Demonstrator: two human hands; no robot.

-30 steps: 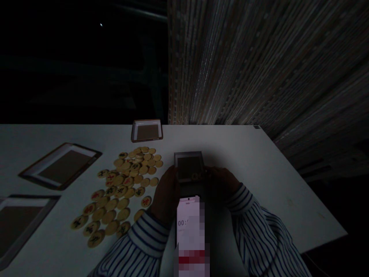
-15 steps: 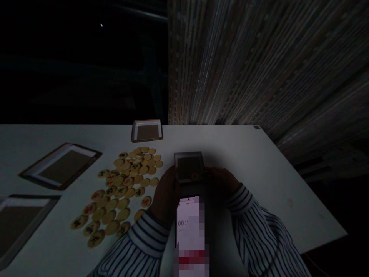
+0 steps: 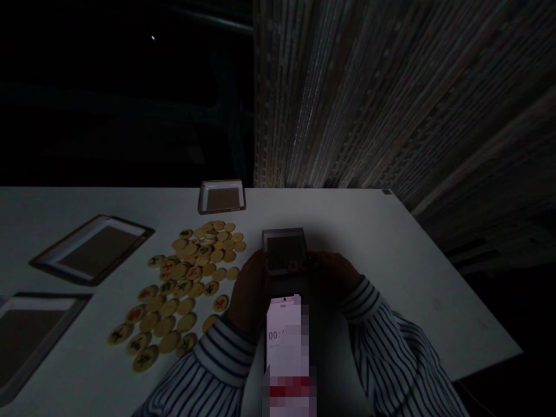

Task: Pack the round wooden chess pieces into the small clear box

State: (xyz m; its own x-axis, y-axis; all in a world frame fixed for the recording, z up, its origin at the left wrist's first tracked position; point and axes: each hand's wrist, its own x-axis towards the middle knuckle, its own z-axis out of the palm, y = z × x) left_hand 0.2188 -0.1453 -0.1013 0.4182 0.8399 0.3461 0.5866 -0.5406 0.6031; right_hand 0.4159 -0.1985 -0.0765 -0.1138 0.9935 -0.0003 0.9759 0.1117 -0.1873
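In the dim light, a small shallow tray with pale walls and a brown bottom lies in front of me. My left hand is closed at its left edge. At its right edge, my right hand is also closed, its fingertips dark and partly lost in shadow. A round wooden chess piece shows near the tray's front right corner, beside the right fingertips. To the left of my left hand spreads a loose pile of Chinese chess pieces, some showing red or black characters.
A lit phone with a timer lies between my forearms. Another tray stands at the table's back edge; two larger trays, one farther back and one nearer, are at left. Behind the white table hangs a striped curtain.
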